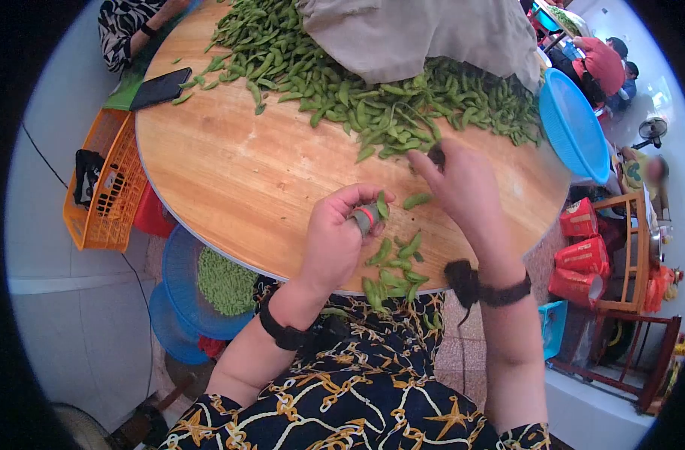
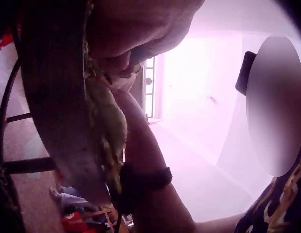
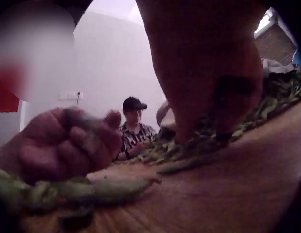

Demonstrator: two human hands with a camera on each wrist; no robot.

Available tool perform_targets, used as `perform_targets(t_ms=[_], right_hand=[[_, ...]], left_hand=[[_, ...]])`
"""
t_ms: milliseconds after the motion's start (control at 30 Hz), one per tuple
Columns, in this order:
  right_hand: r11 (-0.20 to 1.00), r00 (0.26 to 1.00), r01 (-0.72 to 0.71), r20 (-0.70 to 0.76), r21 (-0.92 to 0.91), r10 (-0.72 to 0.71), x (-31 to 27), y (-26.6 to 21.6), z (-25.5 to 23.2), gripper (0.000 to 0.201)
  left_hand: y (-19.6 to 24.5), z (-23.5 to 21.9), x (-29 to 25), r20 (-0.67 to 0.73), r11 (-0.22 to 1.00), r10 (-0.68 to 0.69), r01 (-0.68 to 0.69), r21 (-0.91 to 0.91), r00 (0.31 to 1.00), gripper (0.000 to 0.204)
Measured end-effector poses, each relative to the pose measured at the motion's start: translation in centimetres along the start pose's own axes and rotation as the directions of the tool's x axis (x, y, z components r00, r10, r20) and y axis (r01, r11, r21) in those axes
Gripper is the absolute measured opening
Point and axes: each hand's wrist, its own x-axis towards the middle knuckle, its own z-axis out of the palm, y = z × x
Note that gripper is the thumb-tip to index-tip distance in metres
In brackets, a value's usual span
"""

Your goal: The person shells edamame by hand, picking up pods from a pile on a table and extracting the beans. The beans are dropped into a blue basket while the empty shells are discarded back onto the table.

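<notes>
Loose pods (image 3: pixel 111 190) lie nearest the right wrist camera; one pod (image 1: pixel 382 205) sits in the left hand (image 1: pixel 335 232), above the table (image 1: pixel 230 165).
Thumb and fingers pinch that pod beside a gray finger wrap (image 1: pixel 365 218); a light, firm pinch with its end left clear should keep it steady. Right hand (image 1: pixel 466 180) is at the edge of the pod heap (image 1: pixel 342 94); whether it grips anything, I cannot tell.

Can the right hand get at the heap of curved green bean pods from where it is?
Looks like yes: the right hand is at the near edge of the heap, with nothing visible blocking it. The draped grey cloth seems to cover only pods farther back.
</notes>
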Motion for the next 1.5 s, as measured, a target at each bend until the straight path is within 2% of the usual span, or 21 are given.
perform_targets(t_ms=[67,133,233,300,333,367,400,433,500,533,600,733,800,833,1000,1167,1233,1300,1333,1467,1500], right_hand=[[0.996,1.000,0.015,0.027,-0.083,-0.013,0.3,-0.5,0.5,0.032],[0.985,0.998,0.037,0.053,-0.166,-0.028,0.2,-0.7,0.6,0.034],[0.986,0.987,0.130,0.111,-0.105,-0.118,-1.5,-0.1,0.7,0.032],[0.932,0.990,0.099,0.058,0.348,-0.126,-3.0,0.6,0.7,0.027],[0.931,0.990,0.099,0.061,0.350,-0.128,-3.8,0.4,0.3,0.027],[0.719,0.960,-0.198,0.281,0.666,0.005,-4.5,0.0,-0.3,0.023],[0.357,0.857,-0.492,0.515,0.795,0.034,-5.2,-0.2,-0.7,0.019],[0.354,0.858,-0.490,0.513,0.796,0.034,-5.8,-0.4,-0.7,0.019],[0.187,0.857,-0.501,0.514,0.845,-0.023,-6.7,-1.0,-0.5,0.016],[0.185,0.857,-0.502,0.514,0.845,-0.024,-7.0,-1.3,-0.2,0.016],[0.392,0.959,-0.261,0.283,0.882,0.003,-7.4,-1.5,0.7,0.014],[0.344,0.908,-0.382,0.418,0.858,-0.037,-7.7,-1.6,-0.6,0.014],[0.177,0.807,-0.549,0.574,0.817,-0.141,-7.8,-1.4,-1.3,0.018],[0.176,0.806,-0.551,0.575,0.816,-0.141,-7.9,-1.2,-1.2,0.018],[0.071,0.759,-0.583,0.573,0.810,-0.309,-8.3,-0.2,-0.9,0.025],[0.097,0.769,-0.575,0.577,0.812,-0.277,-8.4,-0.3,-1.2,0.026],[0.082,0.775,-0.576,0.575,0.814,-0.264,-8.5,-0.3,-1.2,0.026],[0.209,0.770,-0.560,0.596,0.802,-0.228,-8.3,0.0,-1.1,0.025],[0.208,0.770,-0.560,0.597,0.802,-0.226,-8.4,0.0,-0.9,0.025],[0.149,0.792,-0.559,0.579,0.816,-0.195,-8.5,-0.4,-0.4,0.022],[0.116,0.787,-0.573,0.584,0.811,-0.199,-8.5,-0.5,-0.3,0.021]], left_hand=[[0.2,0.3,-0.2,0.007,0.999,-0.011,0.011,0.033,1.000,0.021],[0.7,0.6,-0.4,0.133,0.959,-0.212,0.180,0.219,0.968,0.025],[0.0,0.5,-0.2,0.070,0.986,-0.162,0.157,0.063,0.984,0.025],[0.0,0.7,-0.2,0.047,0.995,-0.096,0.095,0.026,0.994,0.025],[0.1,0.7,-0.2,0.022,1.000,-0.030,0.031,-0.006,0.999,0.025],[0.3,0.7,-0.2,0.019,0.999,-0.032,0.032,-0.003,0.999,0.025],[0.5,0.6,-0.1,0.072,0.993,-0.078,0.083,-0.078,0.994,0.025],[0.7,0.6,-0.1,0.130,0.979,-0.116,0.136,-0.150,0.985,0.025],[0.4,0.1,0.0,0.152,0.971,-0.135,0.161,-0.179,0.979,0.023],[0.1,-0.1,0.1,0.170,0.960,-0.152,0.186,-0.211,0.974,0.022],[-0.6,-0.6,0.3,0.186,0.955,-0.135,0.178,-0.237,0.973,0.021],[-0.5,-0.9,0.2,0.242,0.950,-0.092,0.158,-0.270,0.966,0.016],[-0.4,-0.2,0.1,0.190,0.958,-0.096,0.143,-0.250,0.977,0.015],[-0.3,0.1,0.0,0.138,0.965,-0.097,0.127,-0.228,0.986,0.013],[0.2,-0.1,0.0,0.154,0.976,-0.173,0.190,-0.106,0.973,0.010],[0.1,0.3,0.1,0.118,0.981,-0.194,0.192,0.026,0.974,0.010],[0.3,0.7,0.1,0.121,0.984,-0.139,0.123,0.131,0.983,0.009],[0.4,1.0,0.0,0.092,0.980,-0.112,0.095,0.177,0.989,0.009],[0.4,1.1,-0.1,0.063,0.972,-0.082,0.066,0.224,0.995,0.009],[0.0,0.5,-0.1,0.128,0.997,-0.017,0.007,0.074,0.992,0.010],[0.3,0.3,-0.2,0.227,1.000,-0.017,0.023,-0.022,0.974,0.011]])
